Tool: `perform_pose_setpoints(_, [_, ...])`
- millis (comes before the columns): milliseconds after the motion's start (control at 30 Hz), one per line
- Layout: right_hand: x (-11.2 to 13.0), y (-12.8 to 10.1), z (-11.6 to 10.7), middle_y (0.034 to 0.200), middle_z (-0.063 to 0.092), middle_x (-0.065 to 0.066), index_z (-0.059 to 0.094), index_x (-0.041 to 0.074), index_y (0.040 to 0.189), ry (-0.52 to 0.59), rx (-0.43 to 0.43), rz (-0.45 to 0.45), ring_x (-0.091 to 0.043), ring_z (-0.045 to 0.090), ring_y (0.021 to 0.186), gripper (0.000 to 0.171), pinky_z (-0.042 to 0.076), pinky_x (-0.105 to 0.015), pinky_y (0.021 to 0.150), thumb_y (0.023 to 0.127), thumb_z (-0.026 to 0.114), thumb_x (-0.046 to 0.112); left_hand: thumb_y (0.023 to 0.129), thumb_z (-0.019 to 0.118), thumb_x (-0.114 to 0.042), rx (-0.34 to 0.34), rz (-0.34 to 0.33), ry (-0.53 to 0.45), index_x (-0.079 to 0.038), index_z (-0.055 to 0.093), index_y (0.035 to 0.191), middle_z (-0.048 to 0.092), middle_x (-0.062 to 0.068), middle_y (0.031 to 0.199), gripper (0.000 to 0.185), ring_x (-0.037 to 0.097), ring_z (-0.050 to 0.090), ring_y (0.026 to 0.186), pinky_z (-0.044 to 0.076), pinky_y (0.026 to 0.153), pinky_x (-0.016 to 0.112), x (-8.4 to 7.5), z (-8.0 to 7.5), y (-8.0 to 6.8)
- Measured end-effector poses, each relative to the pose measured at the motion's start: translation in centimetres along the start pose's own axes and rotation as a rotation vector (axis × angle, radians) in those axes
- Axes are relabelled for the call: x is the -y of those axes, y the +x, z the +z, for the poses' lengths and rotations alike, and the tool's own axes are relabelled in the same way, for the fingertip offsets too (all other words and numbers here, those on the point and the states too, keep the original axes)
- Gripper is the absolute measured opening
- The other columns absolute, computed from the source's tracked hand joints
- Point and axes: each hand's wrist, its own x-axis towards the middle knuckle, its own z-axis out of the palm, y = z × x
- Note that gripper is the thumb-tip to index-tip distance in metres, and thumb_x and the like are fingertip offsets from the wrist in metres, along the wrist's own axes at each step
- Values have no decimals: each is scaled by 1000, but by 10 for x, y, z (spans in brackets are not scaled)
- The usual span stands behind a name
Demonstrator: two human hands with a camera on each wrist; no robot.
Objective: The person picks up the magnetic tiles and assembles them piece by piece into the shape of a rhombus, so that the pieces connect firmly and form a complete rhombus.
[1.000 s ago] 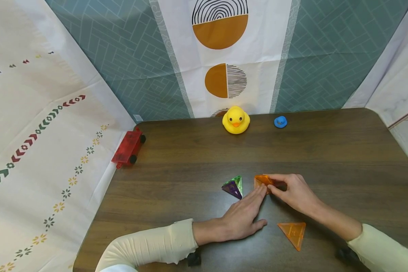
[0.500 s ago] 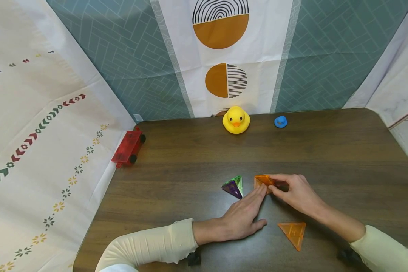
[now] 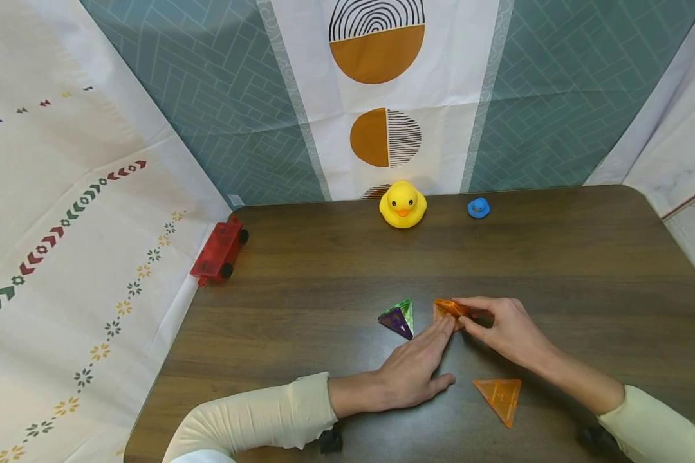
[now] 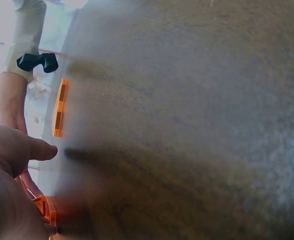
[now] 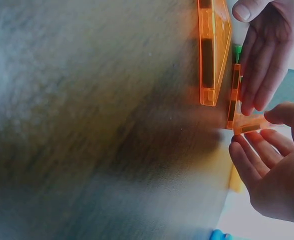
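Observation:
My left hand (image 3: 414, 370) lies with its fingers straight, fingertips pressing on a flat orange triangular magnetic tile (image 5: 233, 97). Between thumb and fingers, my right hand (image 3: 506, 331) pinches a second orange magnetic tile (image 5: 251, 123), which stands raised at an angle along the flat tile's edge. In the head view the left fingertips cover part of this pair. Left of them sits a small piece made of a purple tile (image 3: 396, 321) and a green tile (image 3: 407, 310). A loose orange triangular tile (image 3: 500, 399) lies on the table nearer the body, between the forearms.
A yellow rubber duck (image 3: 402, 204) and a smaller blue duck (image 3: 477, 208) stand along the back edge of the brown wooden table (image 3: 301, 257). At its left edge is a red toy wagon (image 3: 219, 251) with black wheels. Patterned cloths hang behind and to the left.
The orange tile in my right hand has tilted slightly, its upper edge now looking thicker. My left hand has stayed in place on the flat tile, and the right forearm has shifted very little.

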Motion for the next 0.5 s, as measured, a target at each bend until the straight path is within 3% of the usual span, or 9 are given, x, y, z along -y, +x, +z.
perform_pose_setpoints(300, [-1,-1,-2,113,73,-6,69,7,125,8,2,-11,-20,71,96,39,56,-43,83,87,76,5,94,67,-39,12,8,-18,-4,16,158,18,15,163,89,19,17,150,22,118,30,1,0,-1])
perform_pose_setpoints(500, [-1,-6,-10,109,73,1,72,12,115,-47,-51,-68,-17,71,92,33,58,-42,78,84,78,3,95,67,-39,17,5,-25,-4,15,158,18,15,162,89,20,18,149,22,118,31,1,-1,-1])
